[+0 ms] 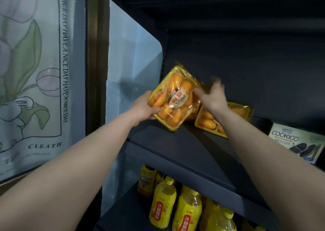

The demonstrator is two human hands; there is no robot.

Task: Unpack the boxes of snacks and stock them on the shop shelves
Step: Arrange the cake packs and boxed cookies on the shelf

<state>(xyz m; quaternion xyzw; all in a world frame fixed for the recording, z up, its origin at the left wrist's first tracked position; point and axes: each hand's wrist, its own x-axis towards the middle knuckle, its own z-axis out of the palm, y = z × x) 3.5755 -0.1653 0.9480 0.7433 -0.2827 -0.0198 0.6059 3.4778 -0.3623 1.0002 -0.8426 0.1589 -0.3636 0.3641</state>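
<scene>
Left hand (144, 107): is gripping the lower left edge of the cake pack (175, 97), thumb lying on its clear front, fingers curling behind it
Right hand (213, 97): is reaching to the pack's right edge, thumb lying against the wrapper; the fingers are blurring, so whether it is grasping or released cannot be told
Cake pack: a yellow tray of golden cakes under clear film with a red label, tilting up to the left above the top shelf (175, 142); its lowest corner is sitting at the shelf surface, though contact cannot be told
Second pack (206, 120): 1 more yellow cake tray is lying flat on the same shelf, just right of the held one, partly hiding under the right forearm
Cookie box (295, 142): a pale box reading COOKICO is standing further right on that shelf
Bottles (163, 204): several yellow drink bottles are standing on the shelf below
Wall hanging (35, 72): a flower print reading HAVE A NICE DAY is hanging at the left
</scene>
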